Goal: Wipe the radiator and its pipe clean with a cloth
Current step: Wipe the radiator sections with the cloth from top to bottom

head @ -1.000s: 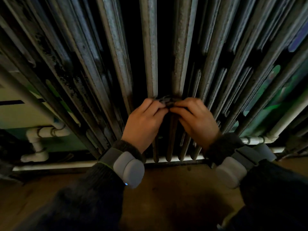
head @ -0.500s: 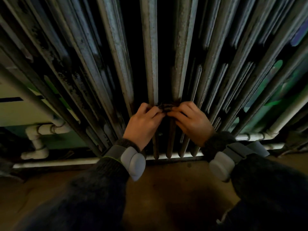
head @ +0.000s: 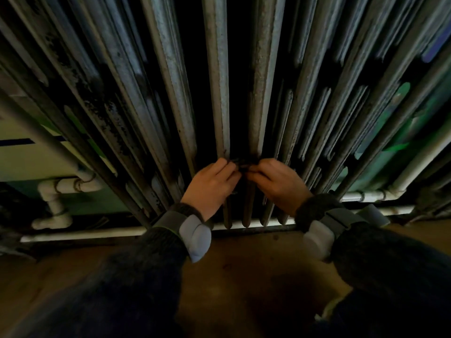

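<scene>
A tall grey cast-iron radiator (head: 217, 76) with grimy, flaking columns fills the upper view. A small dark cloth (head: 241, 163) sits in the gap between two middle columns, low down. My left hand (head: 212, 186) pinches its left end and my right hand (head: 275, 184) pinches its right end, fingertips almost meeting. Most of the cloth is hidden behind the fingers and in shadow. A white pipe (head: 83, 234) runs along the floor under the radiator.
White pipe elbows (head: 56, 196) stand at the lower left, and another white pipe (head: 366, 195) runs off to the right. Brown floor (head: 256, 276) lies below my dark sleeves. The wall behind is green and pale.
Both hands, still holding the cloth, have slid a little lower down the gap between the middle columns.
</scene>
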